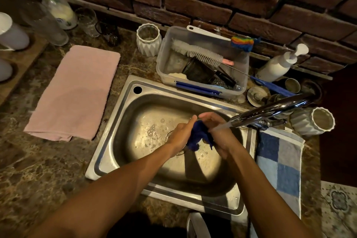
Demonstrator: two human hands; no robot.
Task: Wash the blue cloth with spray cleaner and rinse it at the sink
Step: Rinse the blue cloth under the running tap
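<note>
A dark blue cloth [198,137] is bunched up between my two hands over the steel sink [123,118]. My left hand [182,133] grips its left side and my right hand [216,131] presses on its right side. The chrome faucet [270,111] reaches in from the right, and a thin stream of water runs from its spout onto my right hand and the cloth. Soap bubbles lie on the sink floor near the drain, which my hands partly hide. A spray bottle with a green trigger [58,8] stands at the back left.
A pink towel [75,92] lies left of the sink, and a blue checked towel [280,166] hangs on its right. Behind the sink sits a clear tub [164,60] with brushes. A white pump bottle [278,63], white ribbed jars [148,39] [313,121] and a brick wall stand around.
</note>
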